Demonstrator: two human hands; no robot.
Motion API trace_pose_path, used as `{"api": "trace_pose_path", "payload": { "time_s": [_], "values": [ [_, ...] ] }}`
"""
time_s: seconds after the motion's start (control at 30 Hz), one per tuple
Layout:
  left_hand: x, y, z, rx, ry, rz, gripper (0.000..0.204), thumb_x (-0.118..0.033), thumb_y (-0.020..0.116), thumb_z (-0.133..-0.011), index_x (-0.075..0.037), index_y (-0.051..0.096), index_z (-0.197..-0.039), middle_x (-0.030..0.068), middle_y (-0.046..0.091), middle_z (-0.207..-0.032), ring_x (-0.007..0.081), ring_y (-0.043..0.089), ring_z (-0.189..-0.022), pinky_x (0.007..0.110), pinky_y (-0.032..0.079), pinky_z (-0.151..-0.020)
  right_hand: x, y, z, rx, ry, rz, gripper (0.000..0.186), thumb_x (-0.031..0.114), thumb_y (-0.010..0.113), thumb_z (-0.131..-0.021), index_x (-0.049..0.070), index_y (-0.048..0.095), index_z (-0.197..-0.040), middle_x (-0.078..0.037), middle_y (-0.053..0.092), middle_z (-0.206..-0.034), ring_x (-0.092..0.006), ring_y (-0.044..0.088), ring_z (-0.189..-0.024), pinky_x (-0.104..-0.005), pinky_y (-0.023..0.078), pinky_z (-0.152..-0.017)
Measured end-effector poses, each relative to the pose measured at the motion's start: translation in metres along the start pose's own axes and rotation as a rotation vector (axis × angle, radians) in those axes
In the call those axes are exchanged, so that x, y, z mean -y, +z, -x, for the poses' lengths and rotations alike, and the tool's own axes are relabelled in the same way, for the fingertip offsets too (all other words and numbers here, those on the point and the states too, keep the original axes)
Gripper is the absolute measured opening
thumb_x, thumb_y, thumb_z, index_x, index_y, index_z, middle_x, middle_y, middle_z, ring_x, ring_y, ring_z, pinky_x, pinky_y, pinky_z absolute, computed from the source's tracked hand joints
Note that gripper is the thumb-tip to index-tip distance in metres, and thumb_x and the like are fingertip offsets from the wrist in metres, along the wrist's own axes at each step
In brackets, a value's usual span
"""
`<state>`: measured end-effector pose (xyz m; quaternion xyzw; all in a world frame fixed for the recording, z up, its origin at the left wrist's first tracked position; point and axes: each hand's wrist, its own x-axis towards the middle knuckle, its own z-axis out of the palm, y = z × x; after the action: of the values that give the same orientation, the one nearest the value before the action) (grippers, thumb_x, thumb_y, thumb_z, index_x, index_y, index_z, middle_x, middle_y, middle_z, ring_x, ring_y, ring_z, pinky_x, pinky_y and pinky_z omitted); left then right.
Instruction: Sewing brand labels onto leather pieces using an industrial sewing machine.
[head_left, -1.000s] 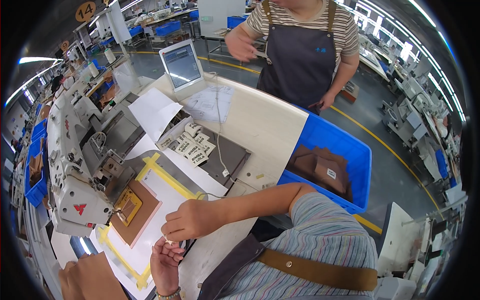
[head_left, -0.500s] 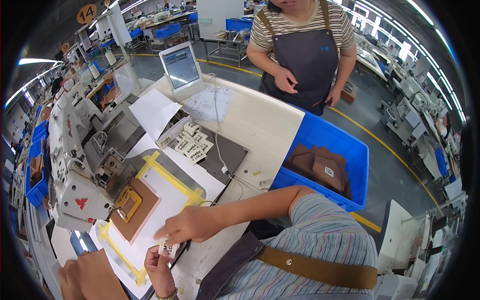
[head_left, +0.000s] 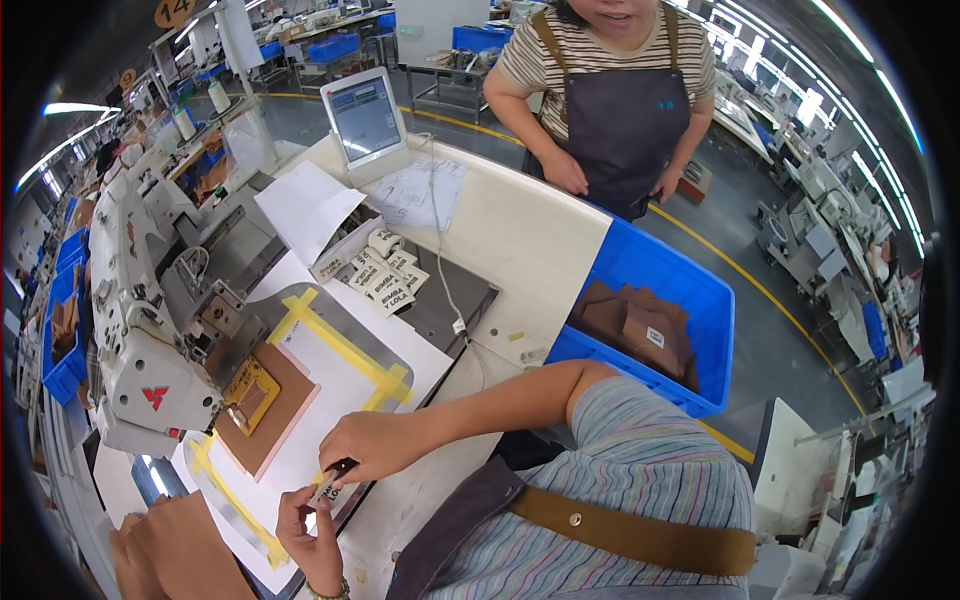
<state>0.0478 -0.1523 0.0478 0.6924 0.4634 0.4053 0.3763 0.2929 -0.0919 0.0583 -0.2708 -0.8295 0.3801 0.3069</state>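
My left hand (head_left: 307, 528) pinches a small white label (head_left: 330, 492) with black print near the table's front edge. Just above it, my right hand (head_left: 370, 446) grips a small dark object (head_left: 343, 466), too small to make out, against the label's upper end. Beyond my hands, a brown panel (head_left: 290, 405) with a yellow template (head_left: 262, 405) lies on white paper framed by yellow tape (head_left: 385, 384), beside the white sewing machine head (head_left: 150, 370). More loose white labels (head_left: 390, 290) lie behind on a dark board.
A screen (head_left: 362, 120) stands at the back beside paper sheets (head_left: 305, 215). Right of the table, a blue bin (head_left: 700, 335) holds brown pieces. A co-worker (head_left: 610, 120) in an apron stands across the table. Brown pieces (head_left: 175, 550) lie at the lower left.
The label has come into view between my fingers, and a dark object now shows in my right hand. My left hand has shifted slightly left. The co-worker's raised hand has lowered to the apron.
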Motion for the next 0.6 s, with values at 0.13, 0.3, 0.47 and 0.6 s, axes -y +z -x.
{"api": "trace_pose_path", "payload": {
  "time_s": [0.13,0.3,0.47,0.6],
  "values": [
    [0.009,-0.003,0.003,-0.151,-0.081,0.038,0.015,-0.004,0.075,-0.093,0.005,0.070,-0.104,0.0076,0.069,-0.096,0.0121,0.061,-0.084,0.026,0.051,-0.076,-0.012,0.008,-0.015,-0.025,-0.087,-0.093,0.017,0.016,0.077,-0.087,0.001,0.071,-0.093,-0.012,0.072,-0.091,-0.0321,0.070,-0.085,-0.0415,0.055,-0.076],
    [0.012,-0.009,-0.007,-0.062,-0.202,0.165,0.011,-0.006,0.075,-0.096,0.003,0.068,-0.094,0.0029,0.065,-0.079,0.0065,0.061,-0.075,0.024,0.050,-0.065,-0.002,-0.005,-0.023,0.016,0.112,-0.082,0.017,0.011,0.076,-0.092,0.001,0.075,-0.105,-0.011,0.074,-0.090,-0.0232,0.073,-0.083,-0.0338,0.055,-0.075],
    [0.020,-0.024,-0.003,-0.105,-0.220,0.089,0.011,-0.004,0.070,-0.099,0.004,0.072,-0.106,0.0065,0.072,-0.093,0.0109,0.067,-0.081,0.027,0.056,-0.072,-0.027,-0.008,-0.046,0.097,0.340,-0.166,0.018,0.017,0.076,-0.091,0.002,0.075,-0.100,-0.015,0.075,-0.089,-0.0257,0.069,-0.075,-0.0365,0.054,-0.072],
    [0.034,-0.047,-0.015,-0.197,-0.013,-0.201,0.013,-0.002,0.068,-0.099,0.002,0.074,-0.109,0.0111,0.075,-0.101,0.0172,0.070,-0.085,0.031,0.057,-0.079,-0.060,-0.028,-0.082,-0.096,0.171,0.085,0.016,0.016,0.073,-0.093,0.003,0.078,-0.101,-0.013,0.076,-0.087,-0.0231,0.069,-0.071,-0.0358,0.053,-0.070]
  ]
}}
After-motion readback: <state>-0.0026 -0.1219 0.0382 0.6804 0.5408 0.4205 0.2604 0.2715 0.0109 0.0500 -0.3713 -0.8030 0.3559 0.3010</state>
